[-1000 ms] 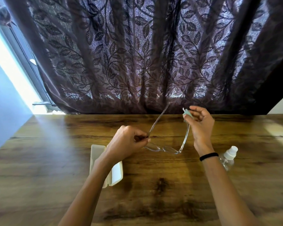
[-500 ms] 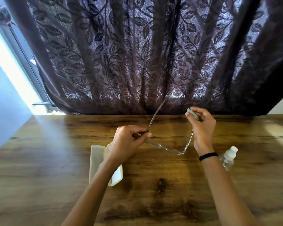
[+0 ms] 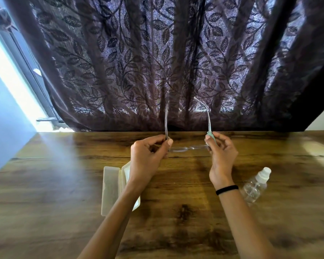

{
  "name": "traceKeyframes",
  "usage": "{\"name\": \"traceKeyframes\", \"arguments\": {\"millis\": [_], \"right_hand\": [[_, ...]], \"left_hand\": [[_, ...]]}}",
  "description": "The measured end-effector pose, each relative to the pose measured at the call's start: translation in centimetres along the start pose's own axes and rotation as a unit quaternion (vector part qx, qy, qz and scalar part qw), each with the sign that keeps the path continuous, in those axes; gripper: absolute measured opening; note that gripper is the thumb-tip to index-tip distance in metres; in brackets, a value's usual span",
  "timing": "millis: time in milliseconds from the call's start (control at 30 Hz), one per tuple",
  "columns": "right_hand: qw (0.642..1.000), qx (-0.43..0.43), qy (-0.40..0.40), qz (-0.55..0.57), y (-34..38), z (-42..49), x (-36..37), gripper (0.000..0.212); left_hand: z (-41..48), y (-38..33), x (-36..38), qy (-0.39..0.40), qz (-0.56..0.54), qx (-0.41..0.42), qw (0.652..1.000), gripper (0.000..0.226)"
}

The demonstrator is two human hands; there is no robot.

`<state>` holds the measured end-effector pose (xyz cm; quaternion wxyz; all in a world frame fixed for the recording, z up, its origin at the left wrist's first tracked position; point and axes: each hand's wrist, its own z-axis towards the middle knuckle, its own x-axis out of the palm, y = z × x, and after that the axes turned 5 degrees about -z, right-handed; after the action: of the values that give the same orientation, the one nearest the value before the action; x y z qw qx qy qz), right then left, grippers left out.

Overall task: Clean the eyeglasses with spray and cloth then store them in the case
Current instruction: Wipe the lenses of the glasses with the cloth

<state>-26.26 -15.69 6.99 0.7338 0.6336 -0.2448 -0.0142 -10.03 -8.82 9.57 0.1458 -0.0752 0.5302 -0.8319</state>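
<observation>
One view only, ours, from the head: we look forward and down across the table, wide-angle, lines bending toward the frame edges. Forearms enter from the bottom edge; our left hand and right hand sit at frame centre, close, within arm's reach. The table fills the lower half. The curtain fills the upper half, facing us. A window runs down the upper left. No second view to share with.
</observation>
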Motion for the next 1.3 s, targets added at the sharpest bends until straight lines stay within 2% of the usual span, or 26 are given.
{"name": "traceKeyframes", "arguments": {"millis": [100, 300, 467, 633, 833, 1133, 1300], "right_hand": [[1.0, 0.02, -0.012, 0.018, -0.2, -0.4, -0.1, 0.021], [1.0, -0.001, -0.003, 0.001, 0.6, 0.0, -0.2, 0.02], [1.0, -0.029, 0.002, -0.007, 1.6, 0.7, -0.1, 0.021], [0.998, -0.058, -0.002, -0.015, 1.9, 1.5, -0.2, 0.022], [0.994, -0.083, -0.002, -0.075, 1.7, 2.4, -0.4, 0.023], [0.978, -0.11, 0.008, -0.174, 1.6, 3.9, -0.4, 0.018], [0.982, -0.119, 0.006, -0.149, 2.3, 4.0, -0.6, 0.018]], "left_hand": [[0.0, -0.2, 0.0, -0.007, -0.006, -0.004, 1.0, 0.008], [0.0, 0.3, -0.8, 0.091, 0.045, 0.006, 0.995, 0.012], [-0.1, 0.7, -1.4, 0.155, 0.086, 0.027, 0.984, 0.005], [-0.3, 1.2, -1.7, 0.198, 0.115, 0.035, 0.973, 0.005], [-0.4, 1.2, -1.8, 0.261, 0.162, 0.069, 0.949, 0.004], [-1.3, 1.5, -2.2, 0.266, 0.18, 0.049, 0.946, 0.008], [-1.1, 2.4, -2.6, 0.203, 0.154, 0.013, 0.967, 0.008]]}}
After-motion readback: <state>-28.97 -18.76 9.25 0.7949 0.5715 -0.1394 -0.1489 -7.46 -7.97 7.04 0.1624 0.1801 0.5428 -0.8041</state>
